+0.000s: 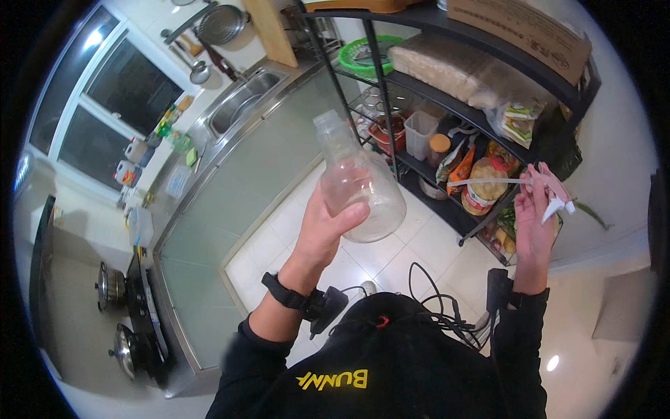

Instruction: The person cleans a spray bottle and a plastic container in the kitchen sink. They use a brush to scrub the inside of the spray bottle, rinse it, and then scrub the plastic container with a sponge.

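My left hand (321, 227) is wrapped round a clear, see-through bottle (380, 202) with a wide base and a narrow, uncapped neck. The bottle tilts, its neck toward the upper left, and I see no liquid in it. Off to the right, my right hand (532, 234) grips a pink and white trigger spray head (555, 192). From that head a thin pale dip tube (488, 181) sticks out leftward, apart from the bottle and in front of the shelf.
A black shelf rack (447, 167) stands ahead on the right, loaded with packages, jars and a green basket (366, 56). Along the left runs a counter with a sink (248, 101) and lidded pots (125, 353). Black cables (447, 307) hang near my body.
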